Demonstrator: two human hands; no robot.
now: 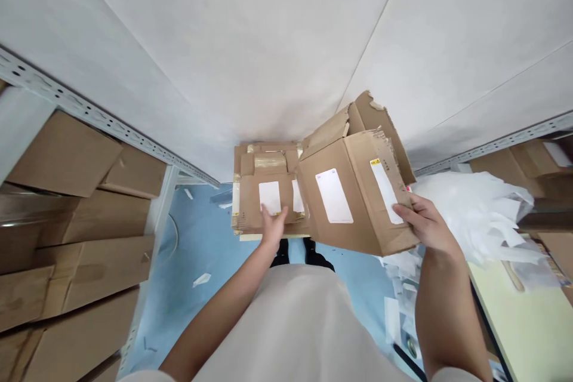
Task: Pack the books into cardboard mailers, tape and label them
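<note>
the right hand (425, 222) is clamped on a box (358, 191) by its right edge, panels left of the fingers; the left hand (271, 227), thumb and fingers apart, lies over a stack (248, 200) (white labels (270, 192) up).

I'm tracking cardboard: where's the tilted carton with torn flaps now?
In the head view, the tilted carton is right of centre, its right edge gripped by the right hand, with the cardboard stack immediately to the left.

No wording or number is legible from here: the raised cardboard (358, 197) bears a broad white label (335, 196) and a narrow label (387, 196) with a yellow-and-black mark (375, 162); the stacked cardboard (249, 194) shows white labels (269, 194), unreadable too
</note>
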